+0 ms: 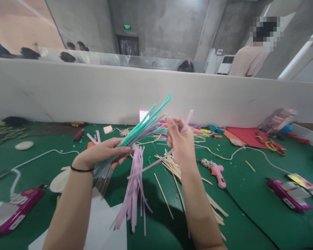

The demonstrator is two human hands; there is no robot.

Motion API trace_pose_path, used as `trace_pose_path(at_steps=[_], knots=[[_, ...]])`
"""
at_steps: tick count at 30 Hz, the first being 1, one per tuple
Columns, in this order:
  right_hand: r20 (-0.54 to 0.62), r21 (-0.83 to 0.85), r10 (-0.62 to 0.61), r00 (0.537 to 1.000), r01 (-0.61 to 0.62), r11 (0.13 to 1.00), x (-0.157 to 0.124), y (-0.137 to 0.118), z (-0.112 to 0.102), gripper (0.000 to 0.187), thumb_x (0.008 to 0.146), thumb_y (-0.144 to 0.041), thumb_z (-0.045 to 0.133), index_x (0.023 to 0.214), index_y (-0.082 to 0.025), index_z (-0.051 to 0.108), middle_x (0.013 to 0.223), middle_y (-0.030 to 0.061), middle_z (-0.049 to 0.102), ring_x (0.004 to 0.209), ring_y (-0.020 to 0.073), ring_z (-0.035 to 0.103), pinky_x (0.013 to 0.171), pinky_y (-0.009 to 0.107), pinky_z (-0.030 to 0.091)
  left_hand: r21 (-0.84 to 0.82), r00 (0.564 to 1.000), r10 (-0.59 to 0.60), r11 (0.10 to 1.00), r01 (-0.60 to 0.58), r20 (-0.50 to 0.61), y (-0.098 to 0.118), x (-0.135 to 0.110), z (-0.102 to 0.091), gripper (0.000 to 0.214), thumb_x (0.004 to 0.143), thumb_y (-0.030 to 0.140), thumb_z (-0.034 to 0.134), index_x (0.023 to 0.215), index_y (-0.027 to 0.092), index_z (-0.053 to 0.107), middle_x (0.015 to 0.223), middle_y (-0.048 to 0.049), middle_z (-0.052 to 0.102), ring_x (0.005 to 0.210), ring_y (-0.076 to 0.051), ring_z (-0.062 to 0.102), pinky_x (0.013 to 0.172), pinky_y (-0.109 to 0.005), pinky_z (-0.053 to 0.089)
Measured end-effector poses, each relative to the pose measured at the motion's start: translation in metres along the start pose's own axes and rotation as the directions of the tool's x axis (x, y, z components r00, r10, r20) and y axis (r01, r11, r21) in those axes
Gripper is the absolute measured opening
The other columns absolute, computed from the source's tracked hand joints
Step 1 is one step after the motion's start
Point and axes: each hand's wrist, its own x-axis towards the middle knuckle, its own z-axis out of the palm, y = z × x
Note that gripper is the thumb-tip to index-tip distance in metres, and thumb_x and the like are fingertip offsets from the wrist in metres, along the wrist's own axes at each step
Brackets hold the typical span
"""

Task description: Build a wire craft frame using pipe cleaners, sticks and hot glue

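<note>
My left hand (114, 149) is closed around a bundle of pipe cleaners (143, 126), teal and pale purple, that slants up to the right. Clear thin stems (104, 182) stick out below that hand. From the same bunch a thick cluster of lilac pipe cleaners (135, 187) hangs down over the table. My right hand (179, 137), to the right of the bundle's tips, has its fingers pinched on a pale lilac pipe cleaner (189, 118). One lilac strand (156, 161) stretches from the hanging cluster toward my right wrist.
Wooden sticks (172, 166) lie beneath my right arm on the green table (237, 215). A pink glue gun (216, 172) with a black cord lies to the right. Magenta power strips (18, 210) sit at both sides. A white partition (94, 90) stands behind; people are beyond it.
</note>
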Motion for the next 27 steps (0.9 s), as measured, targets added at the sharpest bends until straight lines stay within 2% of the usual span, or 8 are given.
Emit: trace_pose_path(at_steps=[2,5,10,14,16,18,22,27], knots=[[0.017,-0.037,-0.004,1.0,0.005,0.999,-0.001,0.008,0.007,0.033,0.078,-0.051,0.071,0.091,-0.021,0.061,0.055,-0.0093,0.033,0.042,0.0046,0.024,0.039,0.024,0.017,0.045,0.999,-0.026,0.999,0.024,0.031,0.001,0.001,0.001,0.028,0.09,0.046,0.058,0.087,0.019,0.054,0.06,0.0017,0.061,0.043,-0.009,0.054,0.041,-0.019,0.042],[-0.013,-0.087,-0.023,1.0,0.022,0.996,0.001,0.013,0.006,0.032,0.077,-0.051,0.073,0.084,-0.021,0.065,0.055,-0.0078,0.035,0.045,0.0055,0.024,0.041,0.026,0.019,0.099,0.997,-0.043,0.994,0.037,0.06,0.001,0.001,0.0,0.028,0.089,0.047,0.058,0.092,0.019,0.055,0.06,0.0015,0.061,0.044,-0.011,0.056,0.041,-0.02,0.043],[-0.048,-0.056,-0.046,0.998,0.043,0.997,0.006,0.005,-0.01,0.03,0.076,-0.05,0.074,0.081,-0.022,0.069,0.064,-0.0022,0.056,0.045,0.0054,0.031,0.042,0.026,0.023,0.094,0.999,-0.039,0.995,0.035,0.035,0.001,-0.002,-0.002,0.029,0.088,0.048,0.059,0.089,0.019,0.055,0.059,0.0026,0.058,0.043,-0.01,0.053,0.041,-0.02,0.042],[0.089,-0.04,0.064,0.994,-0.061,0.997,0.005,-0.004,-0.016,0.034,0.07,-0.044,0.081,0.095,-0.024,0.07,0.068,-0.0018,0.063,0.044,0.0049,0.035,0.04,0.025,0.022,0.069,0.999,-0.047,0.997,0.046,0.016,0.004,-0.004,-0.003,0.029,0.088,0.047,0.059,0.091,0.019,0.055,0.059,0.0032,0.057,0.043,-0.009,0.051,0.041,-0.02,0.041],[0.176,-0.046,0.09,0.98,-0.083,0.995,0.003,-0.004,-0.013,0.029,0.071,-0.043,0.08,0.089,-0.022,0.071,0.068,-0.0011,0.064,0.044,0.0049,0.036,0.039,0.025,0.022,0.082,0.998,-0.054,0.995,0.052,0.02,0.004,-0.005,-0.002,0.029,0.088,0.047,0.059,0.091,0.019,0.055,0.059,0.0029,0.057,0.043,-0.009,0.05,0.041,-0.02,0.041],[0.209,-0.054,0.073,0.975,-0.063,0.997,0.001,-0.003,-0.008,0.026,0.074,-0.045,0.077,0.08,-0.021,0.069,0.069,0.0001,0.066,0.044,0.0046,0.036,0.039,0.025,0.022,0.096,0.998,-0.061,0.994,0.058,0.03,0.005,-0.004,-0.002,0.03,0.089,0.047,0.058,0.092,0.018,0.055,0.061,0.0023,0.057,0.045,-0.009,0.051,0.042,-0.02,0.04],[0.127,-0.086,0.007,0.992,0.004,0.996,0.003,-0.006,-0.011,0.028,0.077,-0.048,0.073,0.079,-0.021,0.07,0.071,0.0016,0.069,0.043,0.0045,0.035,0.037,0.025,0.024,0.096,0.996,-0.078,0.993,0.075,0.03,0.002,-0.006,-0.004,0.034,0.089,0.049,0.058,0.095,0.016,0.056,0.06,0.0032,0.053,0.046,-0.008,0.047,0.042,-0.02,0.038],[-0.053,-0.063,-0.105,0.993,0.102,0.993,0.011,-0.023,-0.047,0.023,0.075,-0.043,0.075,0.073,-0.021,0.068,0.073,0.0009,0.07,0.041,0.0025,0.031,0.036,0.021,0.02,0.099,0.997,-0.064,0.993,0.06,0.034,-0.003,-0.011,-0.013,0.033,0.089,0.049,0.058,0.095,0.016,0.06,0.057,0.0045,0.044,0.043,-0.007,0.037,0.037,-0.019,0.026]])
